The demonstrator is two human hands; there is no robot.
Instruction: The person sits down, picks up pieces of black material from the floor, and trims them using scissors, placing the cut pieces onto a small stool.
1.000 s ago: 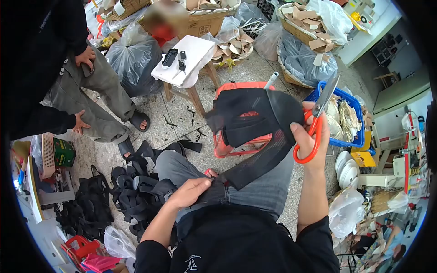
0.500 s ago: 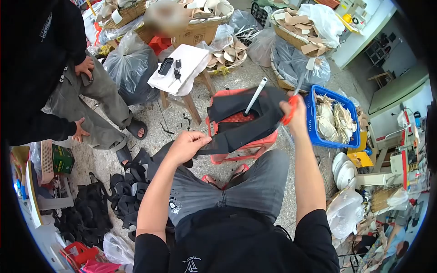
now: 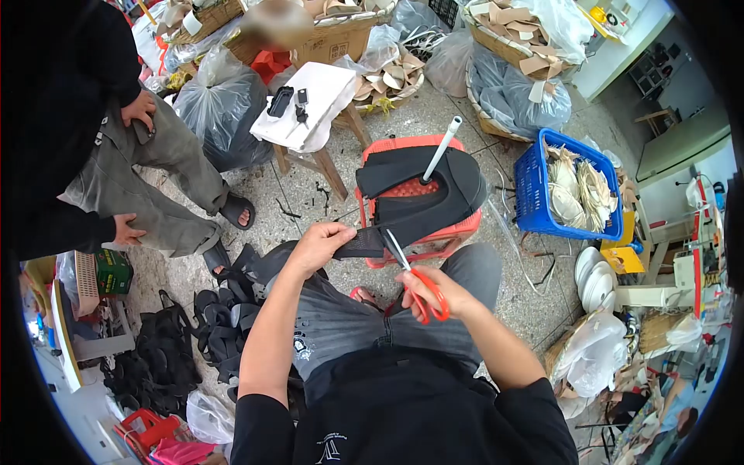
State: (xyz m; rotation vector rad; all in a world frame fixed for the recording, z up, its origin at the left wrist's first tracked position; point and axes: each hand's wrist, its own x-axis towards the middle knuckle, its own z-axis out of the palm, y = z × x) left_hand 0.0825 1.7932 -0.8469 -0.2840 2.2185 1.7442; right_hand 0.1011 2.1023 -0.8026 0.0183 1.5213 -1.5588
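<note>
My left hand (image 3: 322, 246) is closed, pinching one end of a black fabric strip. That strip joins a stack of black U-shaped pieces (image 3: 457, 182) lying on a red plastic stool (image 3: 446, 246). A white rod (image 3: 442, 151) rises at a slant through the opening of the U. Red-handled scissors (image 3: 397, 249) are in my right hand (image 3: 449, 293), its fingers wrapped in the loops. Their blades point up and left, with the tips at the strip just right of my left hand. Whether the blades have the fabric between them is too small to tell.
A blue basket (image 3: 531, 221) of pale bundles stands at right. Behind the stool is a small white-topped table (image 3: 310, 132). Another person (image 3: 155, 198) stands at left, hands on their thighs. Black strapped pieces (image 3: 155, 349) lie piled on the floor at lower left.
My right hand has brought the scissors from beyond the stool's right side down and left to the strip. The black pieces, blurred earlier, now rest on the stool. My left hand keeps its pinch.
</note>
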